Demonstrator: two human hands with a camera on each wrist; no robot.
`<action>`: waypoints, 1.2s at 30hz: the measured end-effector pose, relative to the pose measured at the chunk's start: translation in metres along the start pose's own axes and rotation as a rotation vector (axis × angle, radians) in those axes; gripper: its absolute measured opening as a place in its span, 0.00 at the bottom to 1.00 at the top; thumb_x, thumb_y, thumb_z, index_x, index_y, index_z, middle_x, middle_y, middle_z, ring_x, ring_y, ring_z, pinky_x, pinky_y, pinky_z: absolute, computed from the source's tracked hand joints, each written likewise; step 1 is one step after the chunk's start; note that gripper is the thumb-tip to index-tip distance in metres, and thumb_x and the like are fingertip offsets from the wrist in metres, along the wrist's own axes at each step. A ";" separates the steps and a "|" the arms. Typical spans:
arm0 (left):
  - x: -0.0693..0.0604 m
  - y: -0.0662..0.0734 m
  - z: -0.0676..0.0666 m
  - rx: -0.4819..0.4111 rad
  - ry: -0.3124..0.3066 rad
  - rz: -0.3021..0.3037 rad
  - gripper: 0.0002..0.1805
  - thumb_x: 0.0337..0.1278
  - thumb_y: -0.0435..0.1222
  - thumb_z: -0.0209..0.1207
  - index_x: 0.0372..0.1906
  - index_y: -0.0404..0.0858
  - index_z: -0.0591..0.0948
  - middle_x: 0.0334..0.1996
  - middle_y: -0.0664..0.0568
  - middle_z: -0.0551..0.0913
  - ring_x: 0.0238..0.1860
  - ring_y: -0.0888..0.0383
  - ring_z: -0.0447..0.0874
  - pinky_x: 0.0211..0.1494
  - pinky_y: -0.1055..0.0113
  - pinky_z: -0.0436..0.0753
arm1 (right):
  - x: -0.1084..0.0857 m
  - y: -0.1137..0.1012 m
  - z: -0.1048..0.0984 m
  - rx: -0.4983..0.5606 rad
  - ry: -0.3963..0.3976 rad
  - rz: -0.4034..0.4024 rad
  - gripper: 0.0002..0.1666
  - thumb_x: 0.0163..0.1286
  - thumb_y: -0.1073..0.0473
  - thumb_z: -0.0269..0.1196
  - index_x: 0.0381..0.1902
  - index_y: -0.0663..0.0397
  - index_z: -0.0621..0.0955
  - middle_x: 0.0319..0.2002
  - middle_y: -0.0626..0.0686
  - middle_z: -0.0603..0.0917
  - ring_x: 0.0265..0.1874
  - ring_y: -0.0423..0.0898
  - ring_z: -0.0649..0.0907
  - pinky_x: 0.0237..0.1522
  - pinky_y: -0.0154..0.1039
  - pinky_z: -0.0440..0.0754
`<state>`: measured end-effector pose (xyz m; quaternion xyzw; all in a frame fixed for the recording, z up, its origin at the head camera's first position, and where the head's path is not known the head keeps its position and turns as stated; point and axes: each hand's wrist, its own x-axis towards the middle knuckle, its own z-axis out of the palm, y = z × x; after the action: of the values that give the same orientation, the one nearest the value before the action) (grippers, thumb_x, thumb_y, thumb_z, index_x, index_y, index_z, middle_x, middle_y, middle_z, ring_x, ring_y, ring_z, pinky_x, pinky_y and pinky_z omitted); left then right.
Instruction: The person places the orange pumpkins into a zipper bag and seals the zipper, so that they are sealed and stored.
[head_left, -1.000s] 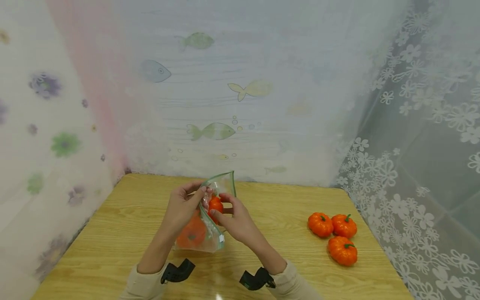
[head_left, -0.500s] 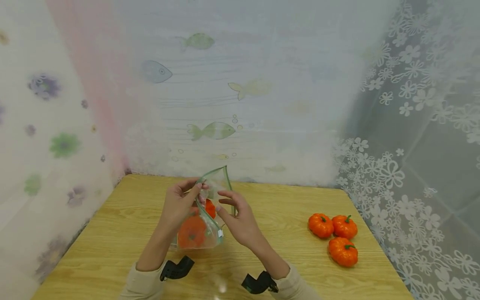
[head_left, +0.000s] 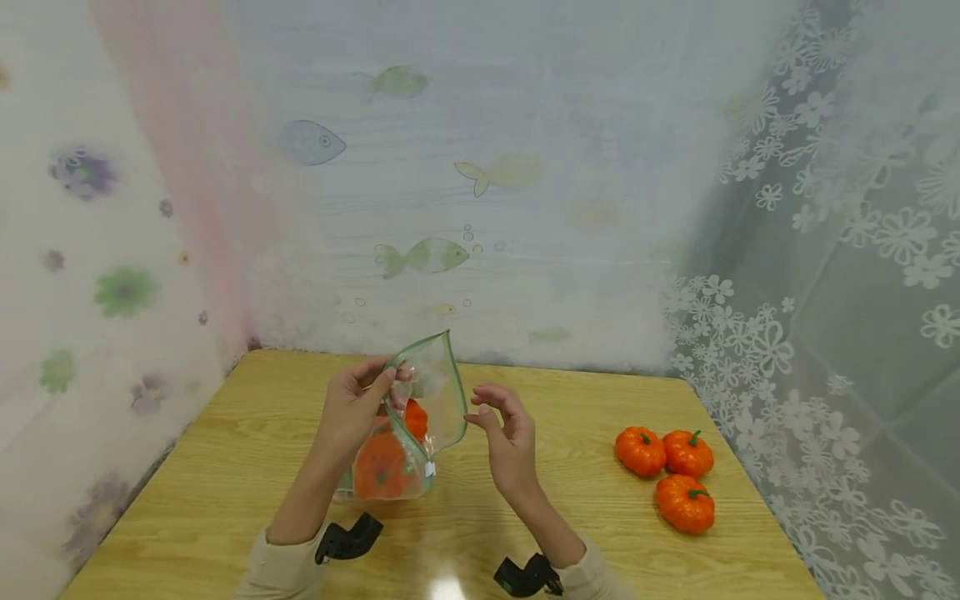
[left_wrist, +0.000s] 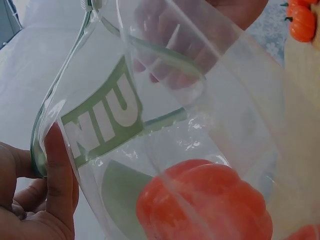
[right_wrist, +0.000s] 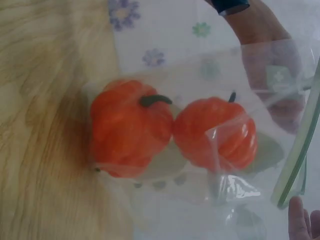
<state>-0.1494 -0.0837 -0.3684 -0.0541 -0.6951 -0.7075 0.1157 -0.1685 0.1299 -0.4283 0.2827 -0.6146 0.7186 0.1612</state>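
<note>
The fingers of the left hand [head_left: 351, 407] pinch the rim of a clear, green-edged bag [head_left: 444, 400]; those of the right hand [head_left: 512, 437], parted and relaxed, are at its opposite edge. Two orange pumpkins [right_wrist: 130, 132] sit inside. Around spreads a wood-grain table [head_left: 558, 408], three more pumpkins [head_left: 686, 503] grouped toward its right side, then patterned drapes [head_left: 600, 150]: fish [head_left: 429, 256] behind, coloured flowers [head_left: 126, 291] left, white flowers [head_left: 772, 346] right

At lower right of the right wrist view, the right hand [right_wrist: 301, 225] is mostly cut off; at lower centre of the left wrist view, the edge cuts the bagged pumpkin [left_wrist: 210, 205].
</note>
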 end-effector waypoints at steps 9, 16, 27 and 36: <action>-0.002 -0.003 -0.002 -0.030 -0.001 0.011 0.16 0.79 0.36 0.53 0.56 0.26 0.80 0.36 0.57 0.86 0.23 0.60 0.83 0.27 0.67 0.86 | -0.018 0.027 -0.032 -0.138 0.038 0.055 0.12 0.80 0.68 0.52 0.52 0.72 0.79 0.50 0.51 0.79 0.47 0.41 0.81 0.46 0.38 0.89; -0.003 -0.005 -0.002 -0.042 -0.007 0.019 0.17 0.78 0.37 0.54 0.56 0.26 0.79 0.36 0.57 0.87 0.22 0.60 0.82 0.26 0.69 0.86 | -0.037 0.041 -0.066 -0.217 -0.065 0.218 0.13 0.80 0.67 0.54 0.57 0.67 0.78 0.56 0.67 0.77 0.48 0.39 0.81 0.49 0.40 0.87; -0.003 -0.008 -0.007 -0.045 -0.016 0.017 0.18 0.78 0.37 0.54 0.57 0.26 0.79 0.35 0.58 0.87 0.22 0.60 0.83 0.26 0.69 0.85 | -0.056 0.034 -0.136 -0.317 -0.267 0.453 0.20 0.81 0.63 0.55 0.61 0.73 0.75 0.57 0.74 0.76 0.51 0.50 0.84 0.51 0.41 0.87; -0.001 -0.014 -0.015 -0.052 -0.011 0.018 0.18 0.78 0.38 0.54 0.56 0.26 0.79 0.34 0.58 0.87 0.21 0.60 0.82 0.25 0.70 0.84 | -0.055 0.012 -0.187 -0.431 -0.220 0.501 0.20 0.80 0.60 0.57 0.60 0.71 0.77 0.53 0.67 0.82 0.48 0.46 0.85 0.49 0.41 0.87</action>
<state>-0.1499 -0.0988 -0.3824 -0.0674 -0.6766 -0.7239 0.1169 -0.1710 0.3159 -0.4870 0.1582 -0.8163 0.5547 -0.0312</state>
